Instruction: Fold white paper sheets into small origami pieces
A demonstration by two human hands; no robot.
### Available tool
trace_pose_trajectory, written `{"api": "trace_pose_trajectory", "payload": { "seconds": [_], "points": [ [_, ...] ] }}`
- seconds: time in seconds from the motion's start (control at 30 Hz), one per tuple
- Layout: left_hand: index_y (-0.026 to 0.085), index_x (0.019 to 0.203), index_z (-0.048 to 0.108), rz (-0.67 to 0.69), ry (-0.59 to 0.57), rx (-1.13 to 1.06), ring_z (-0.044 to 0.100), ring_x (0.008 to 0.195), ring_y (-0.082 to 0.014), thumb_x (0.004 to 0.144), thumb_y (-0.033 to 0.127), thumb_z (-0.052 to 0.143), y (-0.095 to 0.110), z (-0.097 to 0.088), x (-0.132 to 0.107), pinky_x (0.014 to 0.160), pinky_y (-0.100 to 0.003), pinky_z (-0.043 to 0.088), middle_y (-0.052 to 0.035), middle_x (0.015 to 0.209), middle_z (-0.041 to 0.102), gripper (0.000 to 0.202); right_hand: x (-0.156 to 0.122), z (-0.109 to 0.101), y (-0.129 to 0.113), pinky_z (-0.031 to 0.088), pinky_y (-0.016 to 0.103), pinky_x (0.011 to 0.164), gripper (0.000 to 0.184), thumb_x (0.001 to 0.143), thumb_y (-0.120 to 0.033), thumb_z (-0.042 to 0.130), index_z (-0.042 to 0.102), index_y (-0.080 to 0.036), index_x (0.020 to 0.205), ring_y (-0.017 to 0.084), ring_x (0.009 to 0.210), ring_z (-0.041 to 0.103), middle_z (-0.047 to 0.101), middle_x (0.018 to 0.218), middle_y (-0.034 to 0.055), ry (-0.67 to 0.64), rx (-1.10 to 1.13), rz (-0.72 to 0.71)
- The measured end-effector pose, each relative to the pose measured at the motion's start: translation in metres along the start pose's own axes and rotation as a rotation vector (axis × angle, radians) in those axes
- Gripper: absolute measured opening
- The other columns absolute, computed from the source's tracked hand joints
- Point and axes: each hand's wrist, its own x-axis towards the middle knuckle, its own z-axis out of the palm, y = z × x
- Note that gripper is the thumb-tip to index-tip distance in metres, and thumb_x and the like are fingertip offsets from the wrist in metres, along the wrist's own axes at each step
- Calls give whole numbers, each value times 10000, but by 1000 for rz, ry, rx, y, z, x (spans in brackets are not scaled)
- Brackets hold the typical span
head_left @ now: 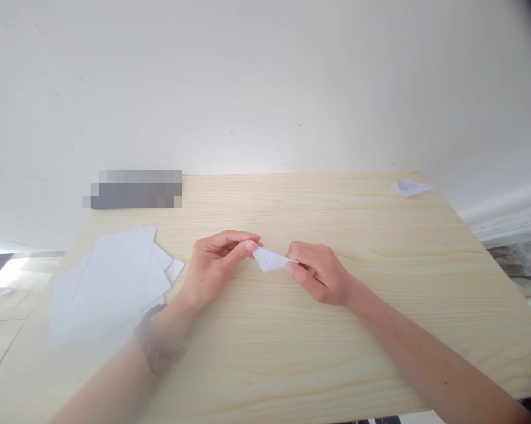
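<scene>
Between my two hands, above the middle of the table, is a small folded white paper [269, 259] with a pointed, roughly triangular shape and visible creases. My left hand [221, 256] pinches its left corner between thumb and fingers. At the right tip, my right hand [318, 271] grips the paper between thumb and curled index finger. The undersides of the fold are hidden. Another folded white paper piece [410, 188], kite-shaped and partly hollow, lies at the table's far right corner.
A loose pile of white paper sheets [115, 277] lies on the left of the wooden table [265, 365]. A dark, pixelated object [135, 191] stands at the back left. Behind the table rises a white wall [265, 88]. My left wrist wears a dark band [157, 341].
</scene>
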Motion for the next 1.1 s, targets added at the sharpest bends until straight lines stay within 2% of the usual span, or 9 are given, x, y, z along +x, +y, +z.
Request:
{"api": "trace_pose_trajectory", "payload": {
  "seconds": [0.13,0.33,0.4,0.5,0.57,0.67,0.8,0.93,1.1],
  "points": [
    [180,777,660,27,-19,-70,620,732,-126,742,237,678,-2,0,1,688,-234,488,-11,773,687,70,0,-1,0,267,207,502,163,840,-161,447,429,-174,679,60,515,329,372,600,-46,4,-23,-21],
    [167,722,640,23,-41,-157,609,717,-116,735,205,682,-6,-3,4,674,-221,471,-9,748,671,58,2,2,-1,255,209,497,158,835,-146,457,430,-174,682,56,505,306,356,596,-50,27,-104,-64],
    [173,798,633,27,-54,-163,612,734,-118,727,193,690,-5,-2,5,688,-224,476,-10,784,673,93,2,2,-1,251,208,496,141,829,-136,466,442,-173,694,54,504,307,356,595,-52,70,-123,-75],
    [196,954,597,41,-124,-206,617,828,-146,695,173,716,-2,1,3,746,-262,487,-21,901,669,285,2,2,-2,255,203,496,146,832,-138,467,436,-171,693,52,509,319,364,597,-50,90,-99,-48],
    [185,922,617,10,-190,-165,611,839,-147,707,183,706,-2,3,2,758,-259,482,-21,898,665,233,2,1,-2,262,201,500,155,841,-148,462,428,-171,691,53,516,329,368,602,-48,62,-61,-16],
    [166,799,650,-41,-231,-47,597,743,-117,741,212,675,-1,3,-1,687,-214,467,-5,790,662,79,2,1,-3,261,204,502,173,853,-159,455,417,-174,685,57,520,329,362,607,-46,22,-36,-19],
    [174,790,658,-32,-199,2,585,685,-107,741,229,674,-1,3,-3,640,-202,449,9,730,664,75,3,2,-4,248,209,496,200,854,-152,456,403,-176,663,58,516,309,346,610,-46,19,-98,-92],
    [168,780,666,-72,-172,-19,612,724,-125,729,268,683,-1,5,-2,670,-213,473,-9,778,688,114,4,2,-4,239,215,487,213,852,-157,460,410,-175,646,60,507,294,333,598,-47,60,-207,-120],
    [187,950,665,-177,-101,57,641,752,-151,768,384,622,-3,7,0,702,-255,515,-33,929,703,272,4,4,-1,253,209,480,221,830,-178,502,459,-170,612,56,503,318,401,590,-45,122,-385,-158]
  ]
}}
